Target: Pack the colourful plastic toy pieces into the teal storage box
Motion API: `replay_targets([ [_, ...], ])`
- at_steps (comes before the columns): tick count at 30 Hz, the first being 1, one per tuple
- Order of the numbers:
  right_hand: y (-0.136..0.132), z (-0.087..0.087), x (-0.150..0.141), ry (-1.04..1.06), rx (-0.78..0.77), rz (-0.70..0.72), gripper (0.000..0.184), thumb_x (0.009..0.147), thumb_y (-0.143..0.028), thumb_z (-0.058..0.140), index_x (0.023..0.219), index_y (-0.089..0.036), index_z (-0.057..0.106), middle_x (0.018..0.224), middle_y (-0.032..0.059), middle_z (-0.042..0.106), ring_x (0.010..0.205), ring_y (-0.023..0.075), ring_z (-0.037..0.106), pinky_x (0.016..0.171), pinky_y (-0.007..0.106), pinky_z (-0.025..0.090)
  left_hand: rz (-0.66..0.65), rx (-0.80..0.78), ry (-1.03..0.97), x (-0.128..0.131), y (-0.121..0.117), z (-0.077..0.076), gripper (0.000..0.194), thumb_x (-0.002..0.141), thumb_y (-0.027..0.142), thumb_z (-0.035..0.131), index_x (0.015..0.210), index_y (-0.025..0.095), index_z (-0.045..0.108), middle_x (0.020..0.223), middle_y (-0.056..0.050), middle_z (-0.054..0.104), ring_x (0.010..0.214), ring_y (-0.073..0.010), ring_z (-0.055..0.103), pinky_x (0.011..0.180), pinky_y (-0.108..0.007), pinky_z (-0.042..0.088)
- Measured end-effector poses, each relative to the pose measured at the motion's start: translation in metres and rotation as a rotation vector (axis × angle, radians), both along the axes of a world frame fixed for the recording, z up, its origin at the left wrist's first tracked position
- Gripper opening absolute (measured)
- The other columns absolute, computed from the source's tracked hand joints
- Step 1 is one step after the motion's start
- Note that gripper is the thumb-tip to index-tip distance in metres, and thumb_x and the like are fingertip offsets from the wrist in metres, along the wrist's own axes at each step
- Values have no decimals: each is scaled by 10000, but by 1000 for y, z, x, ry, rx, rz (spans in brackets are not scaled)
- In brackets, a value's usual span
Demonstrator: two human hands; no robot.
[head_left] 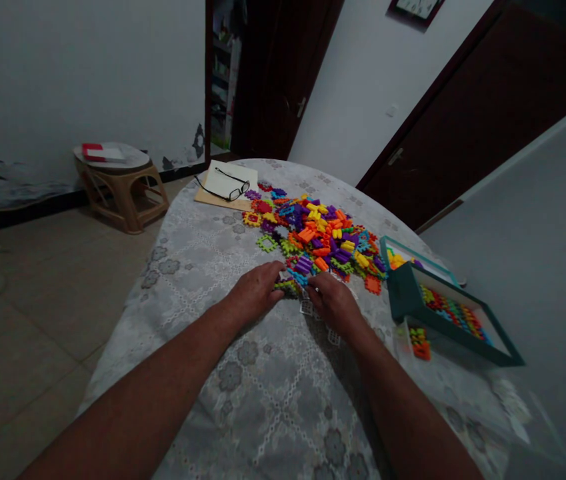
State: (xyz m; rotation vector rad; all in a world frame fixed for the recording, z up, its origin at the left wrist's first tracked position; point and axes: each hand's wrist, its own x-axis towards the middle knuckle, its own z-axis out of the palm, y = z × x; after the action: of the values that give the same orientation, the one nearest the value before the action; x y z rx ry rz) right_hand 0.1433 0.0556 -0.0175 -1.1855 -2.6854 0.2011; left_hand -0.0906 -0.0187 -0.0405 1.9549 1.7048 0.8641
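While the left hand pinches one end of a cluster of linked pieces between thumb and forefinger, the right hand meets its other end with fingers curled close together; whether they pinch it or only touch it, I cannot tell. The cluster, yellow-green with blue by the right hand, is near the middle of the surface, just on the near side of a heap of coloured pieces that spreads toward the far edge. Close to the far left edge, black-framed glasses lie on a pale sheet. Toward the right edge is a dark green box holding rows of pieces, with a teal-rimmed tray just beyond it
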Motion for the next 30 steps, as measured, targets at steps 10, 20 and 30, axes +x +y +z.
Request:
replay_targets([
  [10,2,13,-19,-227,3,-15,265,1142,-292,505,1159,-233,763,1154,94,730,1028,228,692,831,300,505,-38,41,30,-3,-1,-5,564,910,136,706,1453,263,621,1310,-91,645,1242,-266,664,1107,-380,522],
  [20,2,9,-17,58,-50,162,451,936,-41,544,1346,-169,680,1350,152,677,1231,256,655,1073,378,524,-31,0,49,-2,-4,2,373,913,145,702,1270,251,689,1219,-75,673,1185,-262,678,1064,-377,537],
  [30,-16,10,-47,67,-106,139,239,984,-206,661,1217,-156,673,1213,137,686,1127,268,646,973,378,539,-30,60,-20,-7,4,-8,636,884,182,687,1506,259,583,1422,-116,674,1351,-291,646,1191,-435,500],
])
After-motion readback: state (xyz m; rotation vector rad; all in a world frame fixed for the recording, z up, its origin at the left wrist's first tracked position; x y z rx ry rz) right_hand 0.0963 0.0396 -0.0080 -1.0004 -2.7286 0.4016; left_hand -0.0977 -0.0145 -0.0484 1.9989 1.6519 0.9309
